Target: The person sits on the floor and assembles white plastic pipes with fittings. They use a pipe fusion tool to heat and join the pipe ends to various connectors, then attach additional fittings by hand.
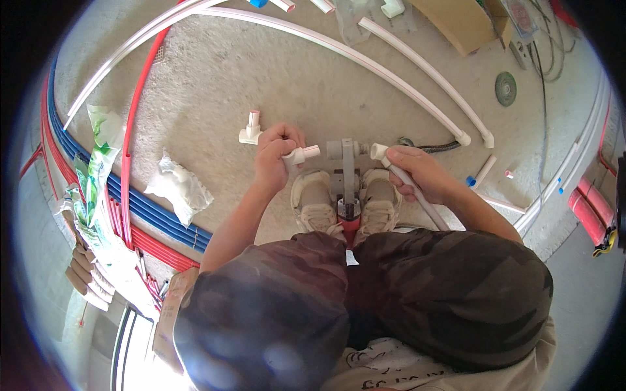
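My left hand (279, 156) is closed around a white pipe fitting (297, 156); a short pipe stub with a red stripe juts from it to the right. My right hand (417, 171) grips a long white plastic pipe (422, 203) with an elbow fitting (379, 152) on its end. Between the hands a pipe fusion welder (348, 171) stands between my shoes, its grey heating sockets pointing left and right and its red handle toward me. Both fittings are apart from the sockets, close to them. Beyond my left hand a white tee fitting (250, 133) rests on the floor.
Long white pipes (417, 85) curve across the far floor. Blue pipes (153, 207) and a red pipe (132, 124) run along the left, near a plastic bag (181, 189). At right lie a green disc (505, 88), pipe offcuts (485, 171) and red cylinders (590, 212). A cardboard box (456, 26) sits far right.
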The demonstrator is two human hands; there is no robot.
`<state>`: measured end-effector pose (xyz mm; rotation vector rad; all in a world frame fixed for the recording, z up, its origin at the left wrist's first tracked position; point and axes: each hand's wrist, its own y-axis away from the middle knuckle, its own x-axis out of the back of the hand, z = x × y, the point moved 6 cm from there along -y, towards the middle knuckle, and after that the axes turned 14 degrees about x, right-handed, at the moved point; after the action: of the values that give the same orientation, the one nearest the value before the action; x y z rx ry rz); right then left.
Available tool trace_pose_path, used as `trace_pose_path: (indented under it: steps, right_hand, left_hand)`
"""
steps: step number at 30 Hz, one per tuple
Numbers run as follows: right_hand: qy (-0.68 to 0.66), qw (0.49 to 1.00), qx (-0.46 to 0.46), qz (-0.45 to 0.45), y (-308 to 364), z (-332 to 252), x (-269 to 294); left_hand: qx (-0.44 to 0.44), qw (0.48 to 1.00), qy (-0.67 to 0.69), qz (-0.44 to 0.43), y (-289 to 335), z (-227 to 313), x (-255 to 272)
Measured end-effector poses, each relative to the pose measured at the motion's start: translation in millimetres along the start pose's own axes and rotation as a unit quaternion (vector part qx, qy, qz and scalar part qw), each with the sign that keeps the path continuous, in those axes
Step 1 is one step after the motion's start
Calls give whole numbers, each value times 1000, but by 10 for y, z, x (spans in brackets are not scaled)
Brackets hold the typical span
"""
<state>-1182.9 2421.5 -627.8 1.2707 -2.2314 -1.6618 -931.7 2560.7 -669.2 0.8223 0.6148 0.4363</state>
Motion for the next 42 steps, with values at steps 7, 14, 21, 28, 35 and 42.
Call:
trace_pose_path:
  steps: [7,14,21,28,35,42]
  right_hand:
    - [24,999,-3,-38,-174,-61,-46]
    - [76,995,-23,-59,-200,-191,-58]
    - [173,978,-40,-106,-268,-245,11]
    - [207,973,-32,-97,-253,-181,28]
    - [219,967,-31,-124,-288,-243,16]
    - [237,963,-34,-125,-310,-260,27]
  left_hand:
    - [-59,992,-109,4,-73,60,-81]
    - [-28,996,-70,-40,-169,51,-130]
    - [-58,994,-79,-45,-187,83,-187]
    - [-66,994,-80,-35,-188,62,-219]
    - [-68,990,-122,-25,-185,115,-256]
    - [-50,992,-112,-38,-218,81,-292]
